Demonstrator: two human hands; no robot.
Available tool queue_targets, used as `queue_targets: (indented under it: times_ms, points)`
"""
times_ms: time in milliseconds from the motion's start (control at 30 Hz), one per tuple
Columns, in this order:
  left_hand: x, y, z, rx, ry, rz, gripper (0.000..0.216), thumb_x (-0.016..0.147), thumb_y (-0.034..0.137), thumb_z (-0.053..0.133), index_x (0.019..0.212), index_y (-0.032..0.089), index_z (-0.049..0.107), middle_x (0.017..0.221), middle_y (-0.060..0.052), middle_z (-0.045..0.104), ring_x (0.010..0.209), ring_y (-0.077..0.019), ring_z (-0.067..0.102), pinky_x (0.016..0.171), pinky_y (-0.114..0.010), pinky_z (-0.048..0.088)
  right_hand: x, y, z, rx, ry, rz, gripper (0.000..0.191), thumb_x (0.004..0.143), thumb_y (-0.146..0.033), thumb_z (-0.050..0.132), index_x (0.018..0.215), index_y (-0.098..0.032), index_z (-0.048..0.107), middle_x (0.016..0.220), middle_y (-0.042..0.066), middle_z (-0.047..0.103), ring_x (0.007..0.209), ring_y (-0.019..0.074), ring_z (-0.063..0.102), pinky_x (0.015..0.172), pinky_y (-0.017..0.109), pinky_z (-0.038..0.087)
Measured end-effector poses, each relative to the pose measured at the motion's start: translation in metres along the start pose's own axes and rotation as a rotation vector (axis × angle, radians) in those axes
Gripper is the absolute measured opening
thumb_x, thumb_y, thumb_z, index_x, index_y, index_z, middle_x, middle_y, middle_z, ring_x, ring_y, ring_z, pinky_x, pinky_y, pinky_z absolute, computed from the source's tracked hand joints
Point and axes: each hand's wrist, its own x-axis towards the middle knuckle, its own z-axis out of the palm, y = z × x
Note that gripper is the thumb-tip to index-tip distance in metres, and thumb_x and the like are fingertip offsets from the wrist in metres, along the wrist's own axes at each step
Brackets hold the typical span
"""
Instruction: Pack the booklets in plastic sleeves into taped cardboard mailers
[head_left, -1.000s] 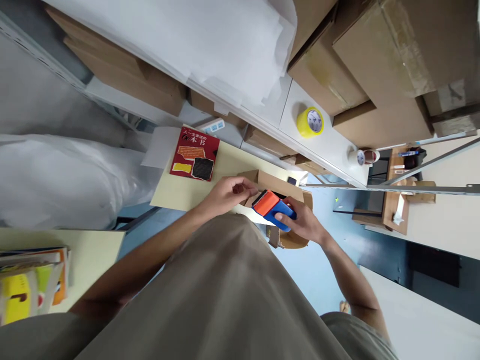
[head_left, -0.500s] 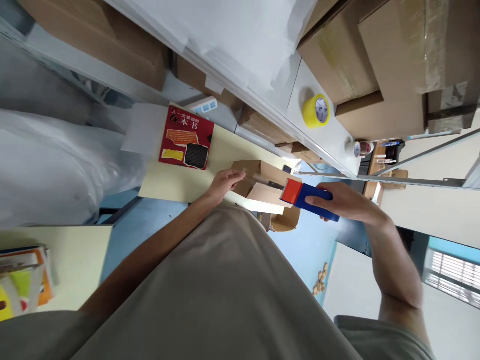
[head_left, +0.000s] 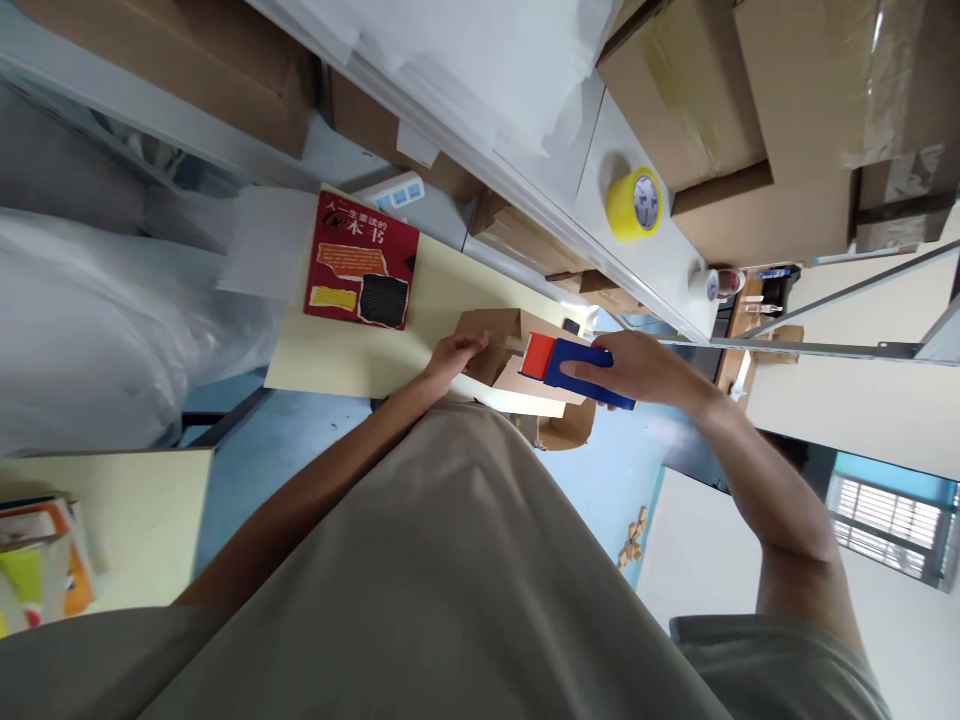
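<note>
A brown cardboard box (head_left: 487, 328) lies on the pale yellow tabletop (head_left: 352, 363) in front of my body. My left hand (head_left: 452, 362) is at the box's left end, its fingers closed in a pinch at the end of a clear tape strip that is hard to see. Above the right part of the box, my right hand (head_left: 626, 370) grips a blue and red tape dispenser (head_left: 577, 368). Its red end points toward my left hand. The dispenser covers part of the box.
A red book (head_left: 358, 260) lies left of the box. On the shelf (head_left: 611, 140) beyond stand a yellow tape roll (head_left: 634, 204) and large cartons (head_left: 690, 110). An open carton (head_left: 568, 428) sits below the table's right end. Plastic sheeting (head_left: 112, 330) hangs at the left.
The tape dispenser in my right hand has moved left, closer to my left hand and over the box. My left hand is now lower against the box's end. The view has shifted slightly.
</note>
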Motion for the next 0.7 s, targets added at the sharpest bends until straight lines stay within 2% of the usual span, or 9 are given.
queue_targets:
  times_ms: [133, 267, 400, 533, 600, 700]
  points:
    - [0.006, -0.004, 0.005, 0.027, 0.007, 0.030, 0.057, 0.063, 0.069, 0.096, 0.082, 0.020, 0.074, 0.079, -0.004, 0.071, 0.075, -0.0178, 0.053, 0.068, -0.031, 0.035, 0.005, -0.003, 0.002, -0.007, -0.015, 0.020, 0.070, 0.096, -0.089, 0.071, 0.070, -0.024, 0.066, 0.057, 0.003, 0.068, 0.051, 0.0172, 0.063, 0.052, 0.032, 0.039]
    - [0.015, -0.010, 0.011, 0.042, 0.004, 0.061, 0.051, 0.069, 0.066, 0.093, 0.081, 0.021, 0.073, 0.081, -0.004, 0.072, 0.079, -0.0193, 0.055, 0.072, -0.031, 0.036, 0.011, -0.003, 0.006, 0.051, -0.004, 0.048, 0.068, 0.093, -0.088, 0.076, 0.071, -0.024, 0.068, 0.057, 0.003, 0.068, 0.050, 0.0169, 0.063, 0.052, 0.032, 0.040]
    - [0.021, -0.019, 0.011, 0.150, 0.030, 0.181, 0.039, 0.080, 0.055, 0.088, 0.082, 0.021, 0.070, 0.084, -0.004, 0.070, 0.082, -0.0200, 0.059, 0.079, -0.032, 0.042, 0.014, -0.003, 0.009, 0.088, 0.009, 0.022, 0.070, 0.092, -0.089, 0.076, 0.070, -0.023, 0.068, 0.055, 0.002, 0.067, 0.048, 0.0163, 0.061, 0.051, 0.032, 0.040]
    - [0.013, -0.019, 0.004, 0.349, 0.116, 0.228, 0.035, 0.077, 0.037, 0.091, 0.096, 0.021, 0.067, 0.087, -0.002, 0.067, 0.079, -0.0202, 0.059, 0.079, -0.033, 0.044, 0.012, -0.006, 0.011, 0.082, -0.008, 0.001, 0.070, 0.095, -0.089, 0.072, 0.071, -0.023, 0.068, 0.056, 0.003, 0.069, 0.048, 0.0160, 0.061, 0.051, 0.032, 0.040]
    - [0.004, -0.010, 0.001, 0.373, 0.061, 0.336, 0.044, 0.077, 0.029, 0.088, 0.115, 0.018, 0.070, 0.096, -0.003, 0.069, 0.082, -0.0197, 0.060, 0.083, -0.033, 0.046, 0.010, -0.008, 0.011, 0.049, -0.004, 0.011, 0.068, 0.097, -0.087, 0.072, 0.073, -0.023, 0.069, 0.057, 0.004, 0.069, 0.049, 0.0165, 0.061, 0.051, 0.033, 0.039]
    - [-0.008, 0.015, 0.004, 0.415, -0.183, 0.588, 0.074, 0.072, 0.025, 0.089, 0.143, 0.020, 0.069, 0.111, -0.006, 0.070, 0.094, -0.0221, 0.064, 0.091, -0.034, 0.051, 0.005, -0.009, 0.012, -0.002, 0.012, 0.024, 0.066, 0.099, -0.084, 0.071, 0.073, -0.023, 0.069, 0.059, 0.005, 0.069, 0.050, 0.0177, 0.061, 0.054, 0.034, 0.039]
